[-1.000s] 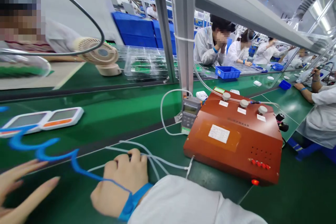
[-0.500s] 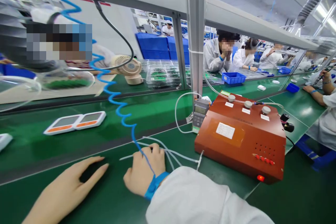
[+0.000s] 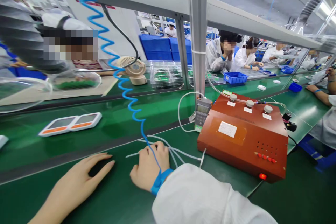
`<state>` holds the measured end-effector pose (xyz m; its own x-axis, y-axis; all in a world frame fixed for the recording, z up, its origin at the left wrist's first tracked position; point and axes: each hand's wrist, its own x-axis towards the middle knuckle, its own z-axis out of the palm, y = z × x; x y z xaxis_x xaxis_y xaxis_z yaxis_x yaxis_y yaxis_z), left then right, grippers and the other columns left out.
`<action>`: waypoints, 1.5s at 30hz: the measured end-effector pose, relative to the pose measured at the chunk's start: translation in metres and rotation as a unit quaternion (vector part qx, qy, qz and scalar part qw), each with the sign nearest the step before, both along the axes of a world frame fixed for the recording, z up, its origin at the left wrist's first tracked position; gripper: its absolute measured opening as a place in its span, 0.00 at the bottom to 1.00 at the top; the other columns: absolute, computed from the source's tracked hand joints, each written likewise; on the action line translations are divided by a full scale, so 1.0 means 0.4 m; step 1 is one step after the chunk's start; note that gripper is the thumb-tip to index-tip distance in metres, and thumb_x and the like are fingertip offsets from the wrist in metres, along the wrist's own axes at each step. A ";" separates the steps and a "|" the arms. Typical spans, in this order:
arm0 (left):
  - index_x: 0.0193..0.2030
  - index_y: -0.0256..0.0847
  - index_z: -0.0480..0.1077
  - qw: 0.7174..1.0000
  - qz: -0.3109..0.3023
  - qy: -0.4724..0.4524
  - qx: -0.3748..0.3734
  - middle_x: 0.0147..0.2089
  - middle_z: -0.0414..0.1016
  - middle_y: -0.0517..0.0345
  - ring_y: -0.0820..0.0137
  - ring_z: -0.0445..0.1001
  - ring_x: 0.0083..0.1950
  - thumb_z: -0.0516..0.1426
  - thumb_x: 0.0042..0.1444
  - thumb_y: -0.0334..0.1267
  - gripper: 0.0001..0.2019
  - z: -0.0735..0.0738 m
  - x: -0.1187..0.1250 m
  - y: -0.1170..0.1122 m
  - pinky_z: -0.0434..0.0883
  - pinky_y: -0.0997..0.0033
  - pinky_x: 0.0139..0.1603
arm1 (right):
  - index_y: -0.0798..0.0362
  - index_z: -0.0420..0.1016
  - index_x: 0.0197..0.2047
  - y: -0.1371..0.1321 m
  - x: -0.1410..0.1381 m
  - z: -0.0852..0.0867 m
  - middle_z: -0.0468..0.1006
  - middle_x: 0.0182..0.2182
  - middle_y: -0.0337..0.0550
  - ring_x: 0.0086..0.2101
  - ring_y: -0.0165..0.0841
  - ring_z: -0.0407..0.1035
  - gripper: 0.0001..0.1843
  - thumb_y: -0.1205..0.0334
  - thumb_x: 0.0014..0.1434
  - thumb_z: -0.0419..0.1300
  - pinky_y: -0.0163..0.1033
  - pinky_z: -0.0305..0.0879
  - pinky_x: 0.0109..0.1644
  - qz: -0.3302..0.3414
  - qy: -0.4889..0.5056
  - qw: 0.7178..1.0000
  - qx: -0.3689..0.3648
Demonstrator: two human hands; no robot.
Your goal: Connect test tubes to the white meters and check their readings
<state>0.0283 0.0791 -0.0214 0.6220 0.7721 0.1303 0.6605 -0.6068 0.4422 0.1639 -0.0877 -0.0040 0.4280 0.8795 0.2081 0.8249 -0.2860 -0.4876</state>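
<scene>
My left hand (image 3: 81, 182) rests on the green bench top, thumb and fingers apart, with nothing between them. To its right, my right hand (image 3: 152, 166) lies knuckles up with its fingers curled down over thin white tubes (image 3: 181, 153). Whether those fingers grip anything is hidden. A blue wrist strap (image 3: 160, 181) circles the right wrist, and its coiled blue cord (image 3: 131, 103) runs upward. Beyond my hands, two white devices with grey screens and orange strips (image 3: 70, 124) lie end to end on the green belt (image 3: 154, 112).
A red-brown box (image 3: 241, 140) with knobs and a lit red switch stands to the right. Beside it is a grey handheld meter (image 3: 202, 113). A metal post (image 3: 198, 35) rises behind. A small fan (image 3: 135, 70) and clear trays (image 3: 166, 74) stand beyond the belt. Several co-workers sit farther off.
The two white devices have slid left along the belt. The camera view has shifted slightly, and both hands keep nearly the same pose on the bench.
</scene>
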 end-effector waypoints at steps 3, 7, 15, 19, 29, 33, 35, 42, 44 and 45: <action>0.41 0.44 0.72 1.000 -0.001 -0.003 0.018 0.51 0.78 0.47 0.53 0.76 0.54 0.49 0.45 0.61 0.27 -0.007 -0.002 -0.001 0.72 0.56 0.55 | 0.57 0.73 0.47 0.000 -0.001 -0.002 0.73 0.47 0.50 0.54 0.44 0.59 0.14 0.58 0.60 0.60 0.49 0.64 0.53 0.002 0.002 1.000 0.003; 0.42 0.44 0.72 1.000 -0.012 -0.002 0.027 0.51 0.78 0.48 0.54 0.76 0.53 0.48 0.48 0.59 0.25 -0.002 -0.004 -0.011 0.73 0.59 0.53 | 0.58 0.73 0.47 -0.001 -0.004 -0.003 0.74 0.47 0.51 0.54 0.45 0.59 0.14 0.60 0.59 0.60 0.49 0.64 0.53 0.001 0.003 1.000 0.009; 0.44 0.42 0.73 0.998 -0.038 -0.010 0.054 0.53 0.78 0.47 0.54 0.76 0.53 0.50 0.52 0.57 0.24 -0.015 -0.018 -0.005 0.74 0.59 0.52 | 0.54 0.74 0.46 0.005 -0.003 -0.018 0.74 0.46 0.49 0.53 0.44 0.60 0.13 0.58 0.59 0.61 0.48 0.63 0.53 -0.005 -0.011 1.000 0.021; 0.45 0.40 0.75 0.996 -0.057 -0.042 0.058 0.53 0.77 0.45 0.55 0.75 0.55 0.50 0.54 0.57 0.25 -0.032 -0.031 -0.013 0.72 0.57 0.58 | 0.52 0.74 0.48 0.006 -0.005 -0.039 0.74 0.47 0.48 0.54 0.43 0.60 0.14 0.60 0.59 0.61 0.47 0.62 0.54 -0.004 -0.015 0.999 0.032; 0.44 0.41 0.75 0.991 -0.065 -0.111 0.031 0.53 0.77 0.46 0.56 0.73 0.57 0.53 0.57 0.52 0.19 -0.041 -0.045 -0.016 0.69 0.53 0.61 | 0.53 0.75 0.50 0.011 -0.003 -0.061 0.75 0.48 0.50 0.54 0.44 0.61 0.16 0.64 0.58 0.61 0.47 0.62 0.56 0.012 -0.046 0.998 0.038; 0.44 0.42 0.76 0.991 -0.065 -0.111 0.026 0.54 0.76 0.46 0.56 0.72 0.58 0.53 0.57 0.53 0.20 -0.044 -0.047 -0.018 0.68 0.52 0.62 | 0.53 0.74 0.51 0.012 -0.004 -0.067 0.74 0.49 0.50 0.55 0.44 0.60 0.16 0.63 0.58 0.60 0.47 0.62 0.56 0.013 -0.045 0.998 0.033; 0.44 0.42 0.76 0.991 -0.069 -0.111 0.023 0.54 0.76 0.47 0.56 0.72 0.58 0.53 0.57 0.54 0.20 -0.043 -0.049 -0.019 0.68 0.53 0.62 | 0.54 0.74 0.51 0.013 -0.006 -0.068 0.74 0.49 0.50 0.55 0.45 0.60 0.17 0.63 0.59 0.60 0.48 0.61 0.56 0.009 -0.040 0.999 0.032; 0.45 0.42 0.75 0.990 -0.054 -0.132 -0.015 0.54 0.77 0.48 0.57 0.73 0.58 0.53 0.59 0.55 0.21 -0.044 -0.077 -0.018 0.68 0.55 0.63 | 0.53 0.73 0.52 0.014 -0.017 -0.063 0.74 0.50 0.49 0.56 0.46 0.59 0.18 0.63 0.58 0.60 0.50 0.60 0.57 0.001 -0.028 0.999 0.027; 0.44 0.43 0.75 0.988 -0.053 -0.144 -0.019 0.53 0.77 0.50 0.58 0.73 0.57 0.52 0.59 0.55 0.20 -0.046 -0.082 -0.018 0.69 0.56 0.63 | 0.53 0.73 0.53 0.014 -0.019 -0.064 0.73 0.51 0.49 0.57 0.47 0.58 0.19 0.63 0.58 0.59 0.51 0.59 0.58 0.002 -0.029 0.999 0.023; 0.44 0.43 0.75 0.987 -0.054 -0.149 -0.019 0.52 0.78 0.50 0.59 0.74 0.57 0.52 0.59 0.55 0.20 -0.046 -0.083 -0.019 0.69 0.56 0.62 | 0.53 0.72 0.54 0.014 -0.019 -0.065 0.73 0.52 0.49 0.57 0.47 0.58 0.19 0.64 0.58 0.59 0.51 0.59 0.59 0.002 -0.030 0.999 0.021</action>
